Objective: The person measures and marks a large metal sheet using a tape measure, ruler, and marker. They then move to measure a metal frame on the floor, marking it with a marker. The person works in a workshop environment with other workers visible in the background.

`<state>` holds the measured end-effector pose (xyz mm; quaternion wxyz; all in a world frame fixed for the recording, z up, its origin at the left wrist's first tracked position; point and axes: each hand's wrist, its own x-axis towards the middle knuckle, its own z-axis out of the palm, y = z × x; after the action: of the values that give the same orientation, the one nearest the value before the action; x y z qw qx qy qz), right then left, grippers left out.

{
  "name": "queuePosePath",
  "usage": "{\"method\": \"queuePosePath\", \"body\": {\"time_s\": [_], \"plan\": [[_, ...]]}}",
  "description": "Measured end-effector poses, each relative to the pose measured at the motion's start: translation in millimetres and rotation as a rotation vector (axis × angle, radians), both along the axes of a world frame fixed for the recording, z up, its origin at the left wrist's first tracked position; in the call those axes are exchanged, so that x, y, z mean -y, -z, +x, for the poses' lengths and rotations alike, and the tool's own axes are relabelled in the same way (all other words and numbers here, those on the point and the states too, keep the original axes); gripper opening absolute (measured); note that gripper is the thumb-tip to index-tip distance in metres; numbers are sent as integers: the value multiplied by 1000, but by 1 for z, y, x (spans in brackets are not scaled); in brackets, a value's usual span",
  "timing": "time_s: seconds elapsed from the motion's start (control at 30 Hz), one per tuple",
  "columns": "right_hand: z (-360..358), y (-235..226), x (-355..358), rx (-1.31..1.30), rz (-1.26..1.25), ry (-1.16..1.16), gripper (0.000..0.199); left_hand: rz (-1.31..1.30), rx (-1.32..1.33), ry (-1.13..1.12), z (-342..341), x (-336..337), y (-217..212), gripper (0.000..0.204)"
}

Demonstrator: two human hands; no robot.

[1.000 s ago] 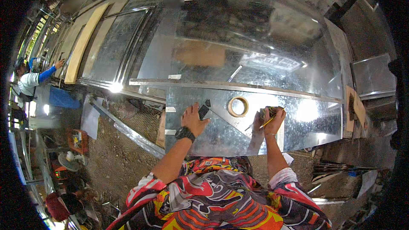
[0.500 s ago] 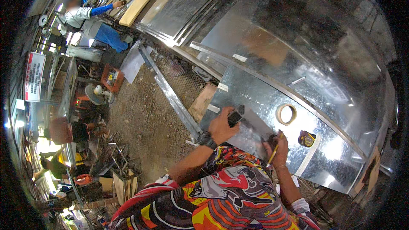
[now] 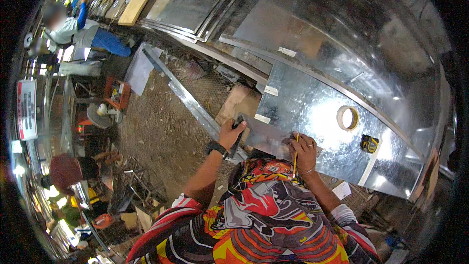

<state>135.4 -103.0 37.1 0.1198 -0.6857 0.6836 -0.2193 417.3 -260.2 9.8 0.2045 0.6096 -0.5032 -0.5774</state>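
Observation:
My left hand (image 3: 228,137) is closed round the black stock of a try square (image 3: 264,133), at the near left edge of a shiny metal sheet (image 3: 308,88). The square's flat grey blade lies along the sheet's near side. My right hand (image 3: 306,152) pinches a yellow pencil (image 3: 295,152), with its fingers over the blade's right part. Where the pencil's tip meets the metal is hidden. Farther right on the sheet rest a roll of tape (image 3: 347,118) and a black and yellow tape measure (image 3: 370,143).
Pale tape strips (image 3: 271,91) mark the sheet's left edge. A long metal bar (image 3: 337,88) crosses behind it. On the gravel ground, a metal channel (image 3: 190,105) lies at an angle. A person in blue trousers (image 3: 110,42) is at the far left, near a fan (image 3: 101,112) and an orange crate (image 3: 117,94).
My left hand has shifted left with the square, to the sheet's left edge. My right hand, still on the pencil, has also moved left. The whole view has turned slightly.

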Motion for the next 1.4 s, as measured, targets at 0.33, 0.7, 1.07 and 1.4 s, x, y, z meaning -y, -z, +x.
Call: {"method": "queuePosePath", "body": {"time_s": [0.33,0.7,1.07,1.4], "plan": [[9,15,-14,-82,-24,90,24,602,-371,-25,-2,22,5,35],[14,24,-17,-65,-32,177,27,620,-452,-13,-2,27,4,28],[13,33,-18,-47,-49,218,21,595,-455,-26,-7,25,7,26],[11,39,-19,-53,-64,205,22,553,-397,103,-7,30,-6,45]]}}
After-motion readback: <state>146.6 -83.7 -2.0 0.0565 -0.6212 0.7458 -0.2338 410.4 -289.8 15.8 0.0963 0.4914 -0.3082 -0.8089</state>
